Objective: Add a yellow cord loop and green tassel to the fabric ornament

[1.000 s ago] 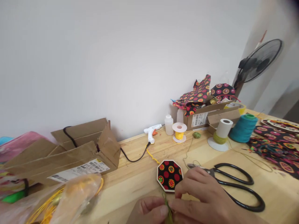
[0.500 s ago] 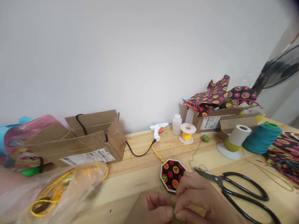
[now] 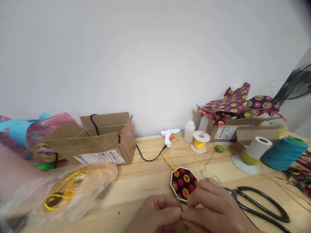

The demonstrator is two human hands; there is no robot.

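Observation:
At the bottom of the head view, my left hand (image 3: 159, 213) and my right hand (image 3: 213, 207) meet with fingers pinched on a bundle of olive-green cord (image 3: 181, 226). The cord runs up to the lower edge of an octagonal ornament (image 3: 183, 183), which has black floral fabric and a pale rim and lies flat on the table. Part of the ornament's right side is hidden behind my right hand. A twisted yellow cord (image 3: 167, 160) leads away from its top. Black-handled scissors (image 3: 262, 200) lie just right of my right hand, which covers their blades.
A glue gun (image 3: 167, 137), a squeeze bottle (image 3: 189, 131) and a yellow thread spool (image 3: 200, 145) stand at the back. Cardboard boxes (image 3: 97, 149) sit left and right. A plastic bag (image 3: 97, 181) lies at left; an olive cord spool (image 3: 250, 158) and teal thread cone (image 3: 283, 153) are at right.
The whole view has shifted, so things appear further right. My right hand now covers the scissor blades, and more of the green cord shows between my hands.

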